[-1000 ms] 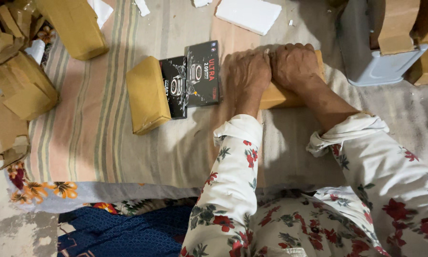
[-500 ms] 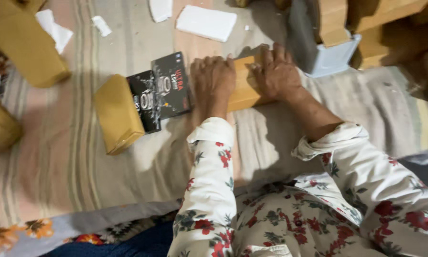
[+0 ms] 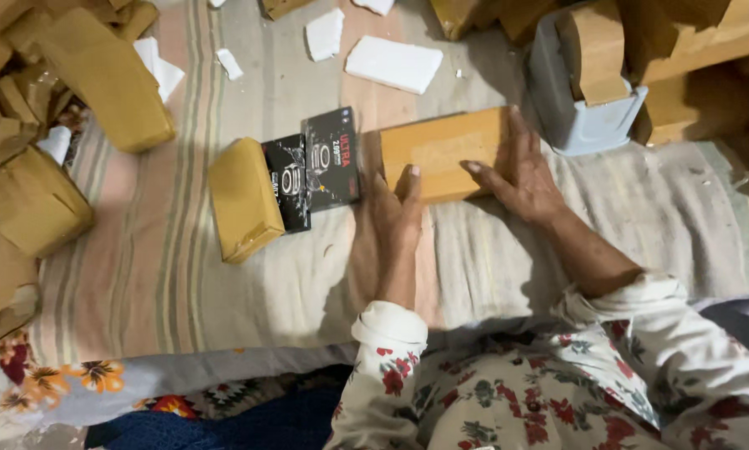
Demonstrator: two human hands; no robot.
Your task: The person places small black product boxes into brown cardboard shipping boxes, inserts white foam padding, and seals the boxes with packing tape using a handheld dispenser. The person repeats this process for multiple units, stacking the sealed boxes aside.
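Observation:
A flat tan paper-wrapped package (image 3: pixel 441 150) lies on the striped cloth (image 3: pixel 182 250). My left hand (image 3: pixel 391 217) rests flat at its near left corner, fingers apart. My right hand (image 3: pixel 520 171) presses on its right end with fingers spread. Just left of the package lie two black boxes (image 3: pixel 316 171), side by side. A second tan-wrapped package (image 3: pixel 242 200) touches the left black box.
Several tan-wrapped packages (image 3: pixel 107 79) pile up at the far left. White foam pieces (image 3: pixel 393 62) lie at the top centre. A grey plastic bin (image 3: pixel 583 117) holding a wrapped package stands at the upper right, among more wrapped boxes (image 3: pixel 699 42).
Both hands had covered the tan package from above; they have now drawn apart to its corners, leaving its top face exposed. The camera view shifted down and closer.

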